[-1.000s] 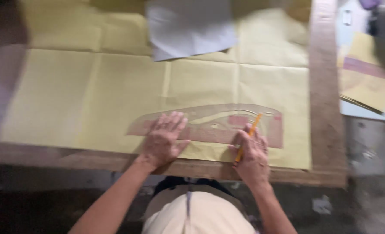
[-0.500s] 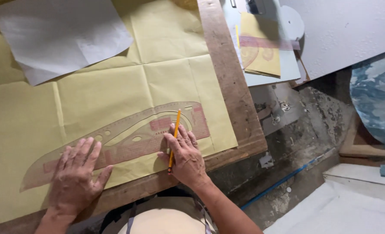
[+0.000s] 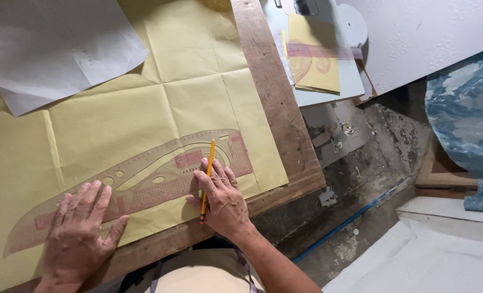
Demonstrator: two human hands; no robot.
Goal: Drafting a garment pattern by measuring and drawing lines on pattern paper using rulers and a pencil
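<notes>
A large creased yellow paper sheet [image 3: 143,108] lies on a wooden table [image 3: 268,92]. On it rests a long transparent curved ruler with red markings [image 3: 160,173]. My left hand [image 3: 81,228] lies flat with spread fingers on the ruler's left end. My right hand [image 3: 222,201] rests on the ruler's right part and holds a yellow pencil [image 3: 207,176], which points up and away across the ruler.
A white paper sheet [image 3: 57,49] lies at the table's far left. To the right a lower surface carries a yellow sheet with another curved ruler [image 3: 317,59]. Rough floor, a blue pipe [image 3: 350,222] and a blue patterned cloth [image 3: 464,119] are at the right.
The view has swung to the right and tilted, so the table edge now runs diagonally. Both hands stay on the ruler, the pencil still in my right hand.
</notes>
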